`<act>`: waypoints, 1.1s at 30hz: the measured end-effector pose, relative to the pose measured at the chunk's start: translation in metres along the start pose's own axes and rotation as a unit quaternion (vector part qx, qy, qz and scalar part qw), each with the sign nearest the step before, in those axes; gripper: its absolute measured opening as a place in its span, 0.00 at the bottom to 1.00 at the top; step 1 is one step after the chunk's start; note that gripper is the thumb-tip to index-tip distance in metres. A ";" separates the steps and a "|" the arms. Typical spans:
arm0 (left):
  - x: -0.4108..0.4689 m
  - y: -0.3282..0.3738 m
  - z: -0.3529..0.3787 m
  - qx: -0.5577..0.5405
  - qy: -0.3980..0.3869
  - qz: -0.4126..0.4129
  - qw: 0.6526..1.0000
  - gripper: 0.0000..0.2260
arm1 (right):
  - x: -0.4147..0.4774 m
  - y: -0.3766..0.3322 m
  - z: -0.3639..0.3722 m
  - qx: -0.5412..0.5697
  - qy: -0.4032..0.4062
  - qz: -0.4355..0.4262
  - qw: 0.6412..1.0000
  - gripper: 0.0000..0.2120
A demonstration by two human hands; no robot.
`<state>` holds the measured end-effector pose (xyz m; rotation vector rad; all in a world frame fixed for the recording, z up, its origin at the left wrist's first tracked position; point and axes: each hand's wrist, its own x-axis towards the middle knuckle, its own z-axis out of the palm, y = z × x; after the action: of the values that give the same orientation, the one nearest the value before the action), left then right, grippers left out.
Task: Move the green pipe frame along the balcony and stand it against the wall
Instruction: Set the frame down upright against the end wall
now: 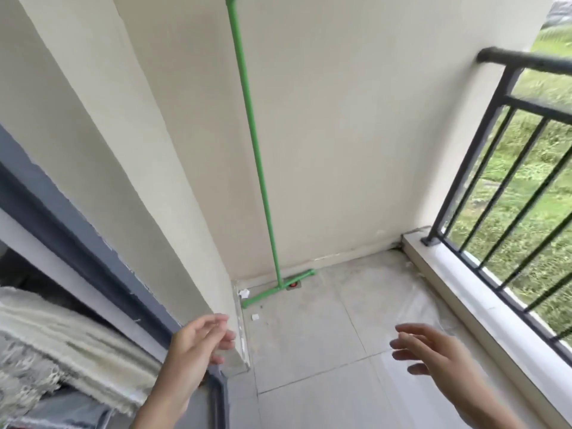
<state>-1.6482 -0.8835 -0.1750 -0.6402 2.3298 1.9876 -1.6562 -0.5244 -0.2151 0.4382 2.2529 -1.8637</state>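
Observation:
The green pipe frame (253, 144) stands upright against the cream end wall (356, 134) of the balcony. Its long vertical pipe runs from the top edge down to a short T-shaped foot on the floor tiles in the corner. Neither hand touches it. My left hand (198, 342) is at the lower centre-left, near the wall's outer corner, fingers spread and holding nothing. My right hand (433, 354) hovers over the tiles at the lower right, fingers apart and holding nothing.
A dark metal railing (495, 168) on a white curb borders the right side, grass beyond it. A grey door frame (77, 230) and pale fabric (62, 342) lie to the left. Small white scraps (244, 293) and a red floor fitting (292, 285) sit by the frame's foot.

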 end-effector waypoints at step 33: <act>0.626 0.360 0.079 0.115 -0.057 0.354 0.926 0.12 | 0.476 -0.238 0.201 -0.141 -0.032 -0.053 0.988 0.08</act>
<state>-2.3541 -0.9547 -0.0192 0.3895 2.9128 1.8046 -2.1933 -0.7098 -0.1887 0.2132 2.4870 -1.5435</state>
